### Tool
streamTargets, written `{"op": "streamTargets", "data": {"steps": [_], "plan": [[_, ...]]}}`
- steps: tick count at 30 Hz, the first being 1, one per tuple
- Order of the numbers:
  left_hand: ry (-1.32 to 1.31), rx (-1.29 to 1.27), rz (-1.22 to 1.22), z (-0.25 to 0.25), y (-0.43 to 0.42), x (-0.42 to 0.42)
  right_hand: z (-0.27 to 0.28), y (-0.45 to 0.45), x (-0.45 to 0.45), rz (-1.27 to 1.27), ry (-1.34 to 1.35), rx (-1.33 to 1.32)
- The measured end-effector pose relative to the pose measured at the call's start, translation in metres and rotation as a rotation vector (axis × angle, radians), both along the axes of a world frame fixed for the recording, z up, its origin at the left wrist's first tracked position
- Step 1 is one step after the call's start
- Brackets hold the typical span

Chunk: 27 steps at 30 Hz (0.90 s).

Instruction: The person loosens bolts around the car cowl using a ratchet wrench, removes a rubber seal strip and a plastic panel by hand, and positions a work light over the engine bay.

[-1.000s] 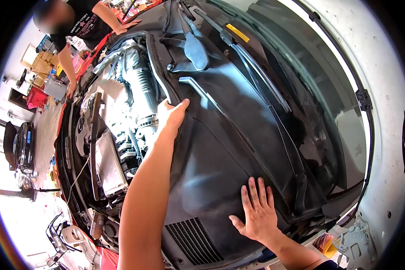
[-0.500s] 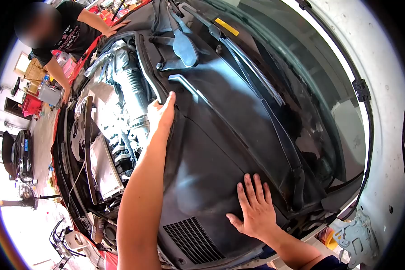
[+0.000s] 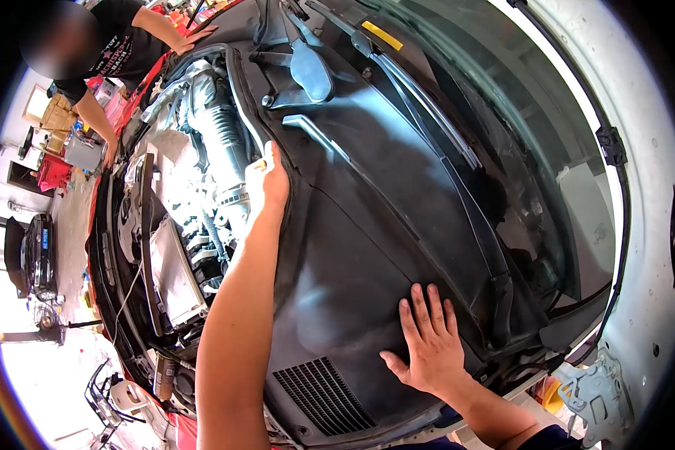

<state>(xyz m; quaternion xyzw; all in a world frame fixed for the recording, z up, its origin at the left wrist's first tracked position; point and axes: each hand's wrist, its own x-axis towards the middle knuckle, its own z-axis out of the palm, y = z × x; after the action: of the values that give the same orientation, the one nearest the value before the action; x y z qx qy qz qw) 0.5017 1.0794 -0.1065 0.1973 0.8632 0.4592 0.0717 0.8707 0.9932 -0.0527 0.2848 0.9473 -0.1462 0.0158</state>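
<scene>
A black plastic cowl cover (image 3: 367,247) stretches between the engine bay and the windshield. My left hand (image 3: 268,184) is closed on the rubber seal (image 3: 240,97) along the cover's engine-side edge. Its thumb points up along the seal, and the other fingers are mostly hidden. My right hand (image 3: 432,351) lies flat on the cover with its fingers spread, holding nothing. Between my arms, at the near end of the cover, is a vent grille (image 3: 326,396). Two wiper arms (image 3: 495,262) cross the cover and the windshield (image 3: 517,142).
The open engine bay holds a ribbed intake hose (image 3: 219,131) left of my left hand. Across the car, a person (image 3: 116,45) in a black T-shirt leans with both hands on its far side. A metal hinge (image 3: 596,390) stands at lower right. Another car (image 3: 37,255) is parked far left.
My left thumb has shifted left, off the cover's top and onto the seal. My right hand stays flat in the same place on the cover. The view has shifted slightly.
</scene>
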Motion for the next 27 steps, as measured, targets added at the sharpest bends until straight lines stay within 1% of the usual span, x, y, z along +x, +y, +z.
{"op": "streamTargets", "data": {"steps": [5, 8, 10, 12, 13, 14, 16, 18, 22, 24, 25, 26, 27], "plan": [[-0.056, 0.008, -0.018, -0.006, 0.0, -0.007, 0.002, 0.0, -0.001, -0.003, -0.006, -0.015], [-0.069, -0.037, -0.012, -0.005, 0.002, -0.009, 0.003, 0.001, -0.002, -0.024, 0.02, 0.025], [-0.03, -0.088, -0.054, -0.004, 0.001, -0.006, 0.003, 0.001, -0.001, -0.023, 0.025, 0.033], [0.111, -0.175, -0.158, -0.005, -0.003, -0.003, 0.003, 0.0, -0.001, -0.018, 0.029, 0.032], [0.155, -0.257, -0.218, 0.015, -0.013, 0.017, 0.004, 0.001, -0.001, -0.017, 0.032, 0.033], [0.215, -0.268, -0.282, 0.019, -0.024, 0.026, 0.005, 0.002, -0.001, -0.013, 0.043, 0.04], [0.421, -0.446, -0.306, 0.03, -0.044, 0.05, 0.005, 0.001, -0.001, -0.016, 0.042, 0.021], [0.457, -0.442, -0.325, 0.028, -0.055, 0.057, 0.005, 0.001, -0.001, -0.018, 0.037, 0.022], [0.46, -0.492, -0.27, 0.034, -0.049, 0.062, 0.007, 0.0, -0.001, -0.021, 0.019, 0.01], [0.51, -0.426, -0.277, 0.025, -0.048, 0.06, 0.007, 0.0, -0.001, -0.021, 0.028, 0.021], [0.582, -0.486, -0.266, 0.031, -0.048, 0.065, 0.006, -0.001, -0.001, -0.018, 0.029, 0.028], [0.648, -0.467, -0.276, 0.031, -0.049, 0.065, 0.006, -0.002, -0.001, -0.01, 0.031, 0.033], [0.63, -0.48, -0.294, 0.035, -0.05, 0.067, 0.005, -0.002, -0.002, -0.023, 0.028, 0.035]]}}
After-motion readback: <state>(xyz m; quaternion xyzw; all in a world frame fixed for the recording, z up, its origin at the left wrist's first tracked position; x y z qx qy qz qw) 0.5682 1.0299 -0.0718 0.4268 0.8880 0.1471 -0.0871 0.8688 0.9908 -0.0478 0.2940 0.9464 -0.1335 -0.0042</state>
